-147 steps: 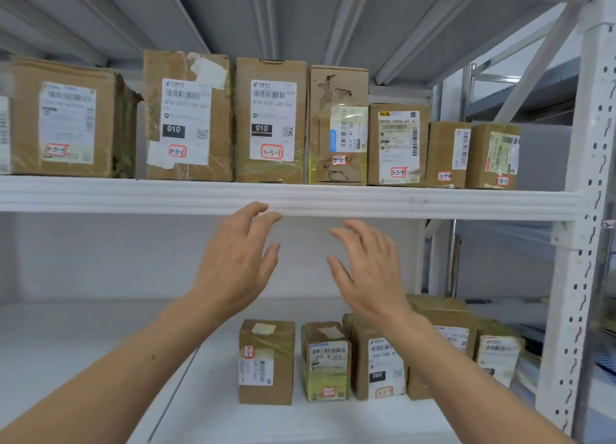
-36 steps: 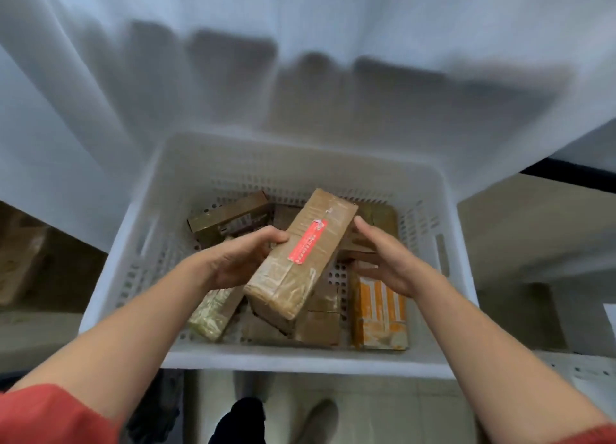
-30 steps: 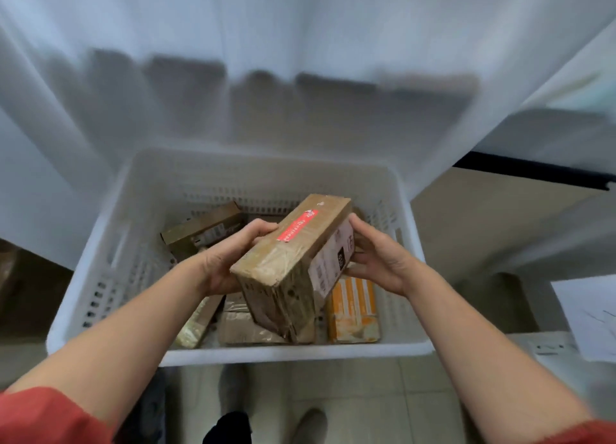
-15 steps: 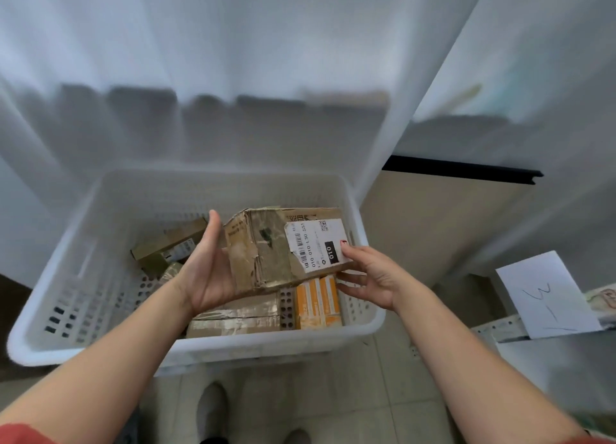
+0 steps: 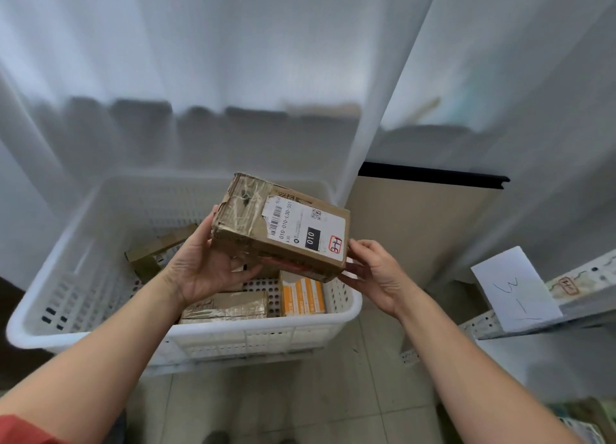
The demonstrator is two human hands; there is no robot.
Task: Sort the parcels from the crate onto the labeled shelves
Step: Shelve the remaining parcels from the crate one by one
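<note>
Soft, even daylight; background motion-blurred; wide-angle bending at edges.

Bare forearms (image 5: 100, 353) emerge from a short red sleeve (image 5: 20, 430).

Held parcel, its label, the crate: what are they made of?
Parcel: brown cardboard, matte, partly under glossy clear tape; the corner is crushed and creased. Label: white printed paper, probably adhesive. Crate: likely moulded white plastic, going by the perforated walls and the smooth rounded rim with a slight sheen.
</note>
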